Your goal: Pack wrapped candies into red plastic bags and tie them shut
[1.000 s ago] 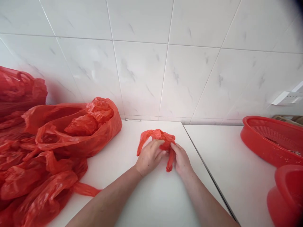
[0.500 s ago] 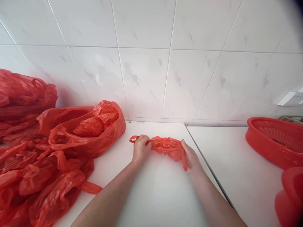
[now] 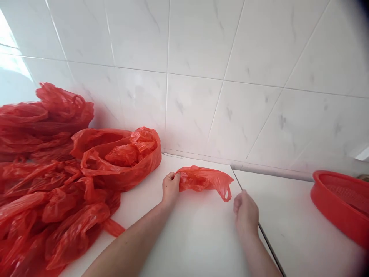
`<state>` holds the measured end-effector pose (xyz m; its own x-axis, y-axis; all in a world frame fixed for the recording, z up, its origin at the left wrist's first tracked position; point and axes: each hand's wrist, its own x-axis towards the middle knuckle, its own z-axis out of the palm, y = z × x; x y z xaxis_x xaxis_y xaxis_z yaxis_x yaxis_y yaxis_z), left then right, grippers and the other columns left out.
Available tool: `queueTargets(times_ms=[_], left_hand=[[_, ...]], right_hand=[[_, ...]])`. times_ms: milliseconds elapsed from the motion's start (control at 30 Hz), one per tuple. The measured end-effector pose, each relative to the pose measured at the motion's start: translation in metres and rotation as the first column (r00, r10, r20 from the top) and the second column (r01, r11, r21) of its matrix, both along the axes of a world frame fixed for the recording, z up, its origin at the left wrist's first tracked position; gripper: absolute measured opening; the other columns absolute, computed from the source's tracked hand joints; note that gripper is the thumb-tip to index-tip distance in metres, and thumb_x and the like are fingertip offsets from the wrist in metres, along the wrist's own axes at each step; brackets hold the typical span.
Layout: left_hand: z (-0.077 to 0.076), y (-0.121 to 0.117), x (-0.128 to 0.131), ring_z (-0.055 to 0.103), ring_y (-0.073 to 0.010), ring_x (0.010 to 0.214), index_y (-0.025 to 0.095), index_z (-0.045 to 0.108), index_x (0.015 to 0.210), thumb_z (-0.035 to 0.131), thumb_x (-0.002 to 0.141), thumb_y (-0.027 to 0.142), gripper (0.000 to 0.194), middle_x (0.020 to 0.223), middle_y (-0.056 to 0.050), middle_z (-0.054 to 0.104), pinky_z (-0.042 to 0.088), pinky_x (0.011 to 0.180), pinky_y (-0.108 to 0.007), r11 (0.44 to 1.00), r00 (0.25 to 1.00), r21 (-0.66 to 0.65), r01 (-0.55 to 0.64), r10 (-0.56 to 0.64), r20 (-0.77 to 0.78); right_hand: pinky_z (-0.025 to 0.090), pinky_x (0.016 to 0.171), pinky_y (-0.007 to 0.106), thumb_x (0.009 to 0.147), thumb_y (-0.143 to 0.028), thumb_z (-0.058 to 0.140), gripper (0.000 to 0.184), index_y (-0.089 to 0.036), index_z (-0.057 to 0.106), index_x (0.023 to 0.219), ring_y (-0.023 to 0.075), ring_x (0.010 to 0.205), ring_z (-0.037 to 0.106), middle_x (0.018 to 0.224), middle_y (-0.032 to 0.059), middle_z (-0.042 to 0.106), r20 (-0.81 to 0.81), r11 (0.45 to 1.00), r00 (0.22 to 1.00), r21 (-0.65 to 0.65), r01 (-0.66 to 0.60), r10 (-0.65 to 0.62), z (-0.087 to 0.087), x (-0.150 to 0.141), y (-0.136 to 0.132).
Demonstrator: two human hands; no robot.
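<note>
A red plastic bag (image 3: 201,179) lies stretched crosswise on the white worktop (image 3: 196,234). Its left end is pinched between the thumb and fingers of my left hand (image 3: 170,187). The loop handle at the bag's right end hangs loose toward me. Just right of that handle, apart from the bag, my right hand (image 3: 247,211) is curled into a loose fist with nothing showing in it. To the left, an open red bag (image 3: 121,173) contains crumpled bags (image 3: 123,154).
A large heap of crumpled red plastic bags (image 3: 57,207) covers the left side, with more bags (image 3: 63,104) piled behind. A red plastic basket (image 3: 337,204) stands at the right. White tiled wall (image 3: 196,104) closes off the back. A dark seam (image 3: 268,238) divides the worktop.
The bunched bag has been drawn out lengthwise. My left hand moved to its left end and grips there; my right hand let go of the right end and moved right. The view shifted left.
</note>
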<state>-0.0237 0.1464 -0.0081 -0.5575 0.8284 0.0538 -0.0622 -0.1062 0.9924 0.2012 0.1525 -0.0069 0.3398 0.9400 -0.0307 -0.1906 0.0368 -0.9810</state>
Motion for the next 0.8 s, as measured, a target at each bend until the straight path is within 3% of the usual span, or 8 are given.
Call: queueTargets(times_ms=[67, 133, 233, 367, 433, 500, 600, 800], left_hand=[[0.003, -0.001, 0.000, 0.040, -0.0062, 0.049, 0.015, 0.050, 0.070, 0.055, 0.088, 0.034, 0.027, 0.060, 0.006, 0.043, 0.035, 0.047, -0.020, 1.000, 0.999, 0.023, 0.011, -0.012, 0.051], [0.005, -0.003, 0.004, 0.038, -0.0063, 0.050, 0.017, 0.045, 0.065, 0.056, 0.084, 0.031, 0.027, 0.058, 0.007, 0.040, 0.032, 0.048, -0.019, 0.997, 0.993, 0.048, 0.062, -0.066, 0.093], [0.009, -0.009, 0.016, 0.037, -0.0065, 0.050, 0.017, 0.044, 0.060, 0.062, 0.075, 0.029, 0.027, 0.056, 0.007, 0.040, 0.029, 0.049, -0.019, 0.962, 0.951, 0.080, 0.261, -0.271, 0.149], [0.013, -0.019, 0.032, 0.049, -0.0111, 0.057, 0.014, 0.055, 0.062, 0.070, 0.067, 0.032, 0.024, 0.062, 0.000, 0.054, 0.039, 0.055, -0.023, 0.788, 0.753, 0.127, 0.603, -0.614, 0.236], [0.016, -0.021, 0.033, 0.058, -0.0163, 0.069, 0.013, 0.062, 0.074, 0.068, 0.069, 0.036, 0.024, 0.075, -0.006, 0.062, 0.045, 0.063, -0.027, 0.721, 0.672, 0.165, 0.673, -0.689, 0.271], [0.018, -0.019, 0.026, 0.061, -0.0211, 0.085, 0.014, 0.064, 0.094, 0.062, 0.075, 0.040, 0.032, 0.094, -0.011, 0.065, 0.049, 0.072, -0.031, 0.700, 0.641, 0.193, 0.688, -0.710, 0.291], [0.017, -0.011, 0.009, 0.062, -0.0229, 0.095, 0.017, 0.060, 0.110, 0.054, 0.081, 0.042, 0.039, 0.109, -0.013, 0.063, 0.051, 0.073, -0.032, 0.731, 0.675, 0.174, 0.659, -0.678, 0.293], [0.002, -0.001, -0.002, 0.062, -0.0211, 0.083, 0.016, 0.059, 0.095, 0.054, 0.081, 0.044, 0.032, 0.093, -0.011, 0.063, 0.050, 0.065, -0.031, 0.890, 0.886, 0.036, 0.454, -0.455, 0.088]], right_hand=[[0.026, 0.035, 0.018, 0.078, -0.038, 0.062, 0.031, -0.018, 0.048, 0.059, 0.0060, 0.039, 0.036, 0.047, -0.0060, 0.044, 0.055, 0.984, 0.983, -0.021, -0.175, 0.176, -0.001, -0.017, -0.010], [0.037, 0.039, 0.021, 0.072, -0.039, 0.070, 0.025, -0.017, 0.060, 0.080, 0.0113, 0.045, 0.050, 0.057, -0.0021, 0.058, 0.086, 0.941, 0.937, -0.045, -0.336, 0.338, -0.003, -0.033, -0.018], [0.052, 0.056, 0.029, 0.075, -0.049, 0.068, 0.049, -0.020, 0.054, 0.113, 0.0191, 0.070, 0.065, 0.088, 0.0053, 0.068, 0.084, 0.883, 0.879, -0.047, -0.467, 0.469, -0.005, -0.047, -0.024], [0.056, 0.068, 0.030, 0.081, -0.048, 0.063, 0.034, -0.021, 0.059, 0.102, 0.0189, 0.082, 0.066, 0.097, 0.0050, 0.068, -0.157, 0.840, 0.831, -0.008, -0.542, 0.534, -0.006, -0.041, -0.016], [0.056, 0.073, 0.031, 0.078, -0.036, 0.069, 0.026, -0.021, 0.061, 0.097, 0.0191, 0.085, 0.066, 0.094, 0.0049, 0.069, -0.358, 0.843, 0.788, 0.000, -0.537, 0.502, -0.007, -0.032, -0.008], [0.057, 0.079, 0.033, 0.076, -0.025, 0.068, 0.017, -0.020, 0.062, 0.091, 0.0192, 0.089, 0.066, 0.093, 0.0054, 0.070, -0.496, 0.874, 0.760, -0.005, -0.486, 0.420, -0.009, -0.020, 0.002], [0.057, 0.078, 0.030, 0.075, -0.016, 0.061, 0.012, -0.022, 0.062, 0.086, 0.0160, 0.087, 0.067, 0.087, 0.0022, 0.071, -0.535, 0.926, 0.784, -0.008, -0.378, 0.316, -0.009, 0.001, 0.017], [0.052, 0.055, 0.022, 0.072, -0.026, 0.063, 0.009, -0.024, 0.059, 0.080, 0.0128, 0.066, 0.063, 0.073, -0.0036, 0.067, -0.379, 0.974, 0.899, 0.025, -0.227, 0.219, -0.005, 0.017, 0.024]])
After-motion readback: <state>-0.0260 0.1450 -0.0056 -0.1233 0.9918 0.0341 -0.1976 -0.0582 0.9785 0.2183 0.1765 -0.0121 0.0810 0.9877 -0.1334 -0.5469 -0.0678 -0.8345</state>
